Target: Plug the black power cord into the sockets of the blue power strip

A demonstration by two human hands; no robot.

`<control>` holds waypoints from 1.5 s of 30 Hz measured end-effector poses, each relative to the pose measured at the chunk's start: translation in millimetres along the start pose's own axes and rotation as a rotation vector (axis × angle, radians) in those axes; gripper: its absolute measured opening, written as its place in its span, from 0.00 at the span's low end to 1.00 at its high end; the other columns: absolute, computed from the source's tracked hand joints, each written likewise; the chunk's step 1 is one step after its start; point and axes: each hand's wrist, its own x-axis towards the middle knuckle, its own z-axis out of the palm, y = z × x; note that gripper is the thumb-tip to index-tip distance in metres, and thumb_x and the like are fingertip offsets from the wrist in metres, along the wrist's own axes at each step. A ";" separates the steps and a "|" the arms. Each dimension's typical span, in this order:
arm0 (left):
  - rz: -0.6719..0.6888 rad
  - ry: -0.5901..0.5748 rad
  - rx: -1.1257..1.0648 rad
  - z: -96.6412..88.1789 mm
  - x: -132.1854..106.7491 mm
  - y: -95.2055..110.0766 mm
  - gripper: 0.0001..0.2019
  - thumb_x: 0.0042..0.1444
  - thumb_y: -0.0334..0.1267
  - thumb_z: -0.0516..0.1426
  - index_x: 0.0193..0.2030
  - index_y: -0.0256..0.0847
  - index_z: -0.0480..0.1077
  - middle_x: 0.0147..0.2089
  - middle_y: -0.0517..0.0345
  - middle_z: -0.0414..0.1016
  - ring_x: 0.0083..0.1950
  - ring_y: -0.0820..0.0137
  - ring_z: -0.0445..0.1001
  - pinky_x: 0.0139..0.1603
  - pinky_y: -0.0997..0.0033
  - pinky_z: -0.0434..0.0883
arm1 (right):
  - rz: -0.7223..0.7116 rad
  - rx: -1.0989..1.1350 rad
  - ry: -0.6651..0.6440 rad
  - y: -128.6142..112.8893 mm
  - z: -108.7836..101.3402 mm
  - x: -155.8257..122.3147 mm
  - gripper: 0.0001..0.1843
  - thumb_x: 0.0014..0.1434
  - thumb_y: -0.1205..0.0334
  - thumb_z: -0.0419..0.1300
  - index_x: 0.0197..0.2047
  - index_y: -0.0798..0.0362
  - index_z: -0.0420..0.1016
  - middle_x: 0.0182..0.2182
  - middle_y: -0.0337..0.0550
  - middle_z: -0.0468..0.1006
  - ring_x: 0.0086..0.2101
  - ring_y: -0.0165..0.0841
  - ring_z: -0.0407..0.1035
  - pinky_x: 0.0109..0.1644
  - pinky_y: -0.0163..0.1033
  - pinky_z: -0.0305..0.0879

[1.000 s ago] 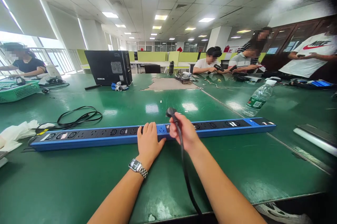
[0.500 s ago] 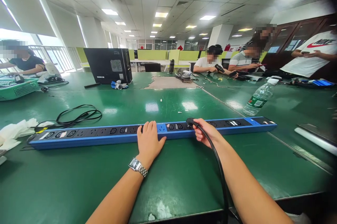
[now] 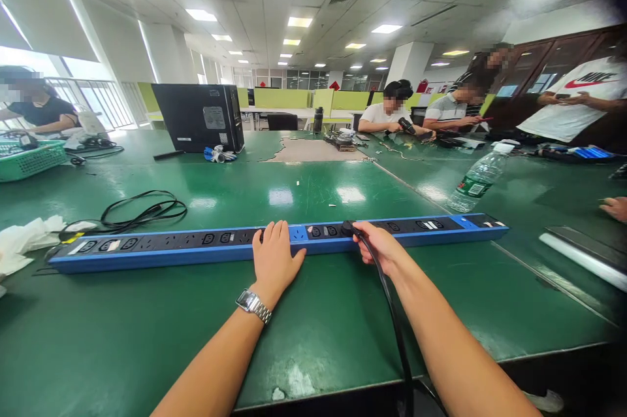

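Note:
A long blue and black power strip (image 3: 210, 251) lies across the table in front of me, with several sockets along its top. My left hand (image 3: 278, 248) rests flat on its middle, fingers stretched over the top and thumb apart at the near side. To its right, my right hand (image 3: 378, 246) is closed around a black power plug (image 3: 349, 228). That plug is at a socket on the strip; how deep it sits I cannot tell. From it a black cord (image 3: 392, 312) runs down over the table's near edge.
Behind the strip's left end lies a coiled black cable (image 3: 147, 211) near white tissue (image 3: 29, 244). A plastic bottle (image 3: 477, 182) leans behind its right end. Farther back stand a black computer case (image 3: 198, 117) and a green basket (image 3: 36, 162). A co-worker's hand (image 3: 614, 208) shows at the right edge.
The view has shifted slightly. Both hands keep their places on the strip and the plug, while the cord's lower part hangs a little farther left. Another person's hand has appeared at the right edge.

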 end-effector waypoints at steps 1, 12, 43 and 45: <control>-0.004 -0.002 0.001 0.0 -0.2 0.0 0.28 0.58 0.46 0.56 0.64 0.39 0.60 0.66 0.47 0.65 0.68 0.55 0.57 0.68 0.48 0.51 | 0.000 0.008 -0.004 0.6 -0.1 -0.8 0.20 0.60 0.54 0.53 0.19 0.54 0.65 0.07 0.30 0.56 0.10 0.23 0.49 0.13 0.30 0.48; 0.004 -0.009 -0.017 -0.9 0.7 -1.3 0.28 0.57 0.47 0.56 0.63 0.40 0.61 0.66 0.46 0.65 0.68 0.55 0.57 0.68 0.48 0.50 | -0.156 0.045 0.078 7.2 4.0 1.5 0.18 0.55 0.55 0.58 0.18 0.55 0.66 0.08 0.34 0.61 0.09 0.24 0.53 0.13 0.30 0.49; -0.223 0.099 -0.206 -47.6 -0.9 -106.5 0.19 0.55 0.49 0.57 0.50 0.44 0.75 0.44 0.50 0.80 0.47 0.58 0.76 0.51 0.58 0.71 | -0.734 -0.433 -0.149 44.0 53.1 -12.0 0.26 0.61 0.45 0.51 0.17 0.52 0.63 0.13 0.32 0.58 0.18 0.26 0.54 0.25 0.34 0.51; -0.163 0.096 -0.139 -46.4 0.5 -105.4 0.18 0.55 0.47 0.57 0.50 0.45 0.75 0.43 0.51 0.80 0.46 0.58 0.76 0.50 0.60 0.71 | -0.735 -0.446 -0.150 44.0 53.0 -12.0 0.26 0.61 0.46 0.51 0.17 0.52 0.63 0.13 0.32 0.58 0.18 0.26 0.54 0.24 0.34 0.51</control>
